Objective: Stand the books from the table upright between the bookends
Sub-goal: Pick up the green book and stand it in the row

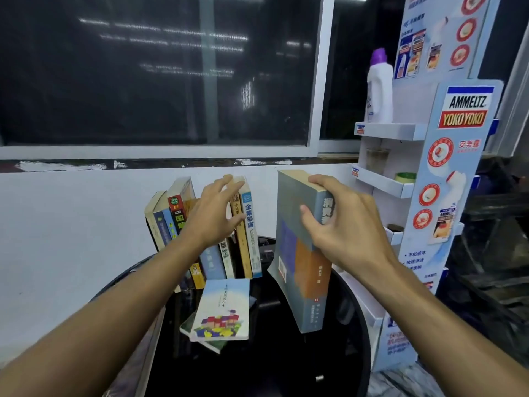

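Head view, the only one. Mid-task, at the step of adding one more book to the row.

Right hand (pixel 340 224) wrapped over the top corner of a thick grey book (pixel 297 253), thumb on the cover and fingers curled over the spine. Held upright with a slight tilt, apart from the row of books (pixel 200 239) on its right side, lower edge close to the black table (pixel 286 368); touching it or not, cannot tell.

Left hand (pixel 213 213) spread wide, fingertips laid on the tops of the rightmost books in the row, apparently steadying them; nothing pinched. Row leaning left at its far end, straighter on the right. Bookends mostly hidden behind books and hand, so no telling exactly where they stand.

Lying flat in front of the row: a small pale book (pixel 220 308) on top of a green book (pixel 204 339), both yet to be stood up.

Next, most likely: sliding the thick book left until flush against the row, bracing with the spread hand against toppling, then fetching the flat pair.
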